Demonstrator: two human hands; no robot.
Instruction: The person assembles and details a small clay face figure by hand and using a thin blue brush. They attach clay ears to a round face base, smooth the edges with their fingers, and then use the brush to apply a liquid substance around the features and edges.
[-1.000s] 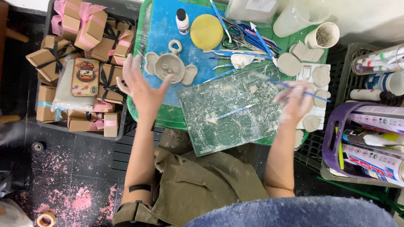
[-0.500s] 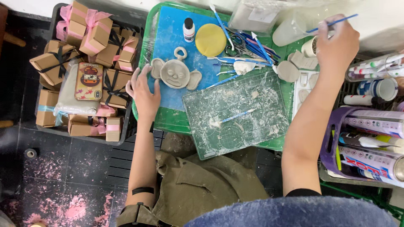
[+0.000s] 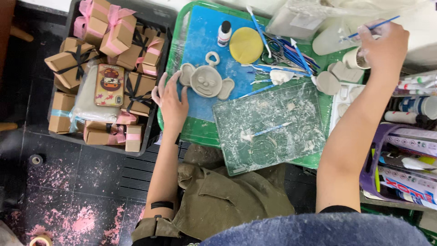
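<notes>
Now left hand (image 3: 173, 104) flat, open, touching clay face (image 3: 206, 81); right hand (image 3: 386, 44) gripping paintbrush (image 3: 371, 28).

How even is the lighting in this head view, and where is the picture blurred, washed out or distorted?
Head view: soft, even light, only faint shadows on the blue mat; white area above the right hand is washed out; clay face and left hand are sharp; the blue cloth at the bottom edge is out of focus; wide-angle bending at edges.

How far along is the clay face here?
Done: the clay face is shaped, with ears, eyes, mouth and a top loop. In hand: the left hand rests at its ear; the right hand holds a brush over a cup. Left: the face is bare grey, unpainted.
</notes>
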